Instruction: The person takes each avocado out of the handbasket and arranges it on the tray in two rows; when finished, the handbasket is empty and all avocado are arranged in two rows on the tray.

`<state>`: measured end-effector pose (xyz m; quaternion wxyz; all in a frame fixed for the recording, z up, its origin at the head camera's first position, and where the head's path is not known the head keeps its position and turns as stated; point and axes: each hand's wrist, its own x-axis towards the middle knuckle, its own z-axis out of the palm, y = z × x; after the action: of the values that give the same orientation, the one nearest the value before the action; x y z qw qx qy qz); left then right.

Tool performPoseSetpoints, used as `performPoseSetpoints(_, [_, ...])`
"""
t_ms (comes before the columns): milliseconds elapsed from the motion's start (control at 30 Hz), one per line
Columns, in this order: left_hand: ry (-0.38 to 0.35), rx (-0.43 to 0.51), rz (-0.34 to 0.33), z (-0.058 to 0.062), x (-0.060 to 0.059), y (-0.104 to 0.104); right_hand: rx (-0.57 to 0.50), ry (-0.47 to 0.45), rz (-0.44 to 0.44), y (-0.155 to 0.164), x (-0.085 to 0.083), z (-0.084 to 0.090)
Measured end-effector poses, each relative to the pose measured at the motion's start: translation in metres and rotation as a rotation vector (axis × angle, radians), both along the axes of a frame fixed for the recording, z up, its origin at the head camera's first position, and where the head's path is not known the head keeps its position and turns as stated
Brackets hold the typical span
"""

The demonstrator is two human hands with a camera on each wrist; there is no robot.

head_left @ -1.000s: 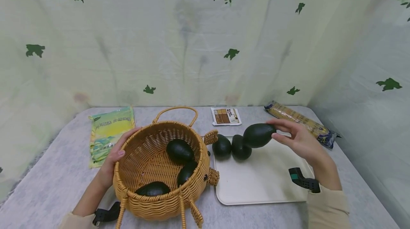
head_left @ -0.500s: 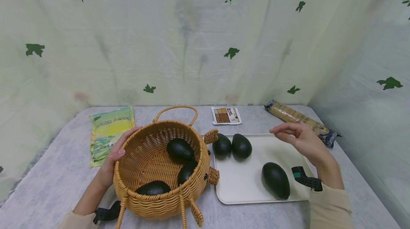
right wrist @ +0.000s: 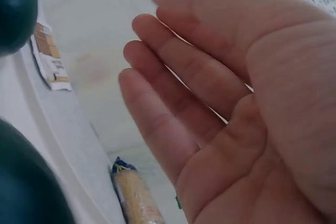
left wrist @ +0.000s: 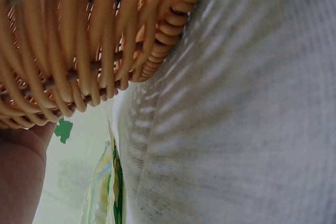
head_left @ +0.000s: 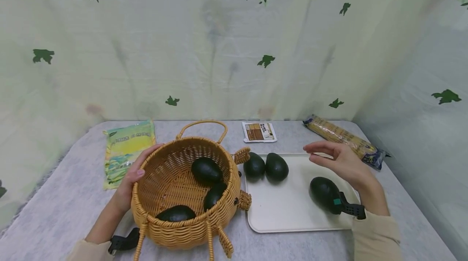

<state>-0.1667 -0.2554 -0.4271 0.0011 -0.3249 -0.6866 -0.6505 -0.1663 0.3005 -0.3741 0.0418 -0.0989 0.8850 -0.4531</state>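
My left hand (head_left: 128,184) grips the wicker basket (head_left: 183,228) rim on the surface (head_left: 55,212); my right hand (head_left: 341,163) hovers with fingers spread and empty, above an avocado (head_left: 323,193) lying on the white tray (head_left: 285,212).

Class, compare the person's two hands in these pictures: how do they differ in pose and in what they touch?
The left hand grips the rim of the wicker basket, fingers curled over it; the right hand is open, fingers straight, holding nothing. The left hand rests low against the basket; the right hand hovers above the white tray, near a dark avocado. Both wear a beige sleeve and a black wrist mount.
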Motion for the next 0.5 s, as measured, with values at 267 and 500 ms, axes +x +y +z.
performPoseSetpoints(267, [0.0,-0.003,0.005,0.0,0.0,0.0,0.03,0.034,0.02,0.002,0.003,-0.004])
performPoseSetpoints(500, [-0.008,-0.018,0.021,0.001,0.001,0.0,0.078,0.064,0.024,0.017,0.009,-0.008])
